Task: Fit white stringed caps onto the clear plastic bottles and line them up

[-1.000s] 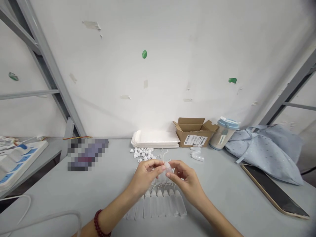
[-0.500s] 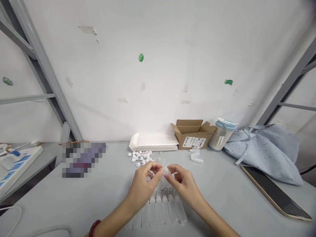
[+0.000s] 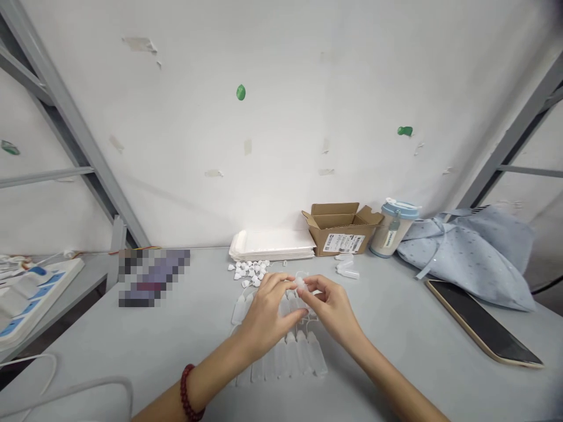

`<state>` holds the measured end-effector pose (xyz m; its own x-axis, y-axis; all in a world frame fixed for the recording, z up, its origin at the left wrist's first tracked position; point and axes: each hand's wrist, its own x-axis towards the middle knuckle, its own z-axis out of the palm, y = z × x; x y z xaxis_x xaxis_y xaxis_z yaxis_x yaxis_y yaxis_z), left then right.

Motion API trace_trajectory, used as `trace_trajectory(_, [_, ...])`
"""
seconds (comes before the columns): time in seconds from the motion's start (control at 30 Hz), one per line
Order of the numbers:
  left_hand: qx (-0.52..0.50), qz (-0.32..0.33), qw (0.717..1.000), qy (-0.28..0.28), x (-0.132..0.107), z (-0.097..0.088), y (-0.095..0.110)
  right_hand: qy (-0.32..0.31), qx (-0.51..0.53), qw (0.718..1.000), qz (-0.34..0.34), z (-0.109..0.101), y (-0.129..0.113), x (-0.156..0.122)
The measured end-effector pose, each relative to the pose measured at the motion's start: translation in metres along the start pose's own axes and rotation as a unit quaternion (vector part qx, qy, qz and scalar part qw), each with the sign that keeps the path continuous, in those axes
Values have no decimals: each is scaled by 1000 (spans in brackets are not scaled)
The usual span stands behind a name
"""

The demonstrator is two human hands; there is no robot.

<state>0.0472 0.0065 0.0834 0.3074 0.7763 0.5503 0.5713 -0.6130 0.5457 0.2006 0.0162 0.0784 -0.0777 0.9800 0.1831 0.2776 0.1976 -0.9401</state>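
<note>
My right hand (image 3: 332, 303) pinches a small translucent squeeze bottle (image 3: 299, 282) between thumb and fingertips, its whitish top showing; its lower part is hard to make out. At its left side, my left hand (image 3: 271, 310) has its fingers stretched and its thumb spread apart below, the fingertips close to the bottle top. Whether they touch it, I cannot tell. Beneath my hands, several clear bottles with looped cap straps lie side by side in a front row (image 3: 291, 356) and a back row (image 3: 240, 307), partly covered by my left hand. Behind are loose white caps (image 3: 250, 270).
White padded envelopes (image 3: 272, 245) are stacked by the wall, beside an open cardboard box (image 3: 341, 237) and a blue-lidded cup (image 3: 393, 228). Two or so loose bottles (image 3: 348, 269) lie before the box. A blue cloth bag (image 3: 470, 255) and phone (image 3: 484, 322) are right; a power strip (image 3: 39, 299) is left.
My left hand has gone from a pinch at the bottle to spread fingers and turned palm-down. My right hand keeps its pinch. The whole view has shifted slightly.
</note>
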Motion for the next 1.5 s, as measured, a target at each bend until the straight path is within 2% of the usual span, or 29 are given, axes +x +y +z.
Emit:
trace_trajectory(0.07, [4,1,1000,11,1,4,2,-13,6,1000,3,-5,-2,2])
trace_trajectory(0.23, [44,11,996,80,3,13,13,-28,13,999,33,-20,-10,3])
trace_trajectory(0.37, [75,62,993,66,6,19,19,-33,14,999,31,-24,-12,3])
trace_trajectory(0.53, [110,92,989,43,6,22,20,-54,-14,998,29,-27,-14,2])
trace_trajectory(0.6, [125,102,986,30,4,22,21,-89,-31,995,37,-34,-16,2])
trace_trajectory(0.7, [113,109,988,4,-4,23,26,-175,-67,982,35,-53,-20,1])
trace_trajectory(0.87, [-2,77,994,-82,-23,31,40,-351,-122,924,91,-82,-18,-1])
trace_trajectory(1.0, [-24,35,988,-149,-32,37,45,-415,-139,889,136,-83,-12,-1])
trace_trajectory(1.13, [-3,4,984,-179,-35,40,45,-426,-169,875,156,-76,-8,1])
trace_trajectory(1.3, [30,-3,980,-195,-35,41,44,-419,-198,878,120,-72,-4,3])
trace_trajectory(1.5, [52,-6,976,-211,-35,40,45,-400,-227,881,110,-70,-2,6])
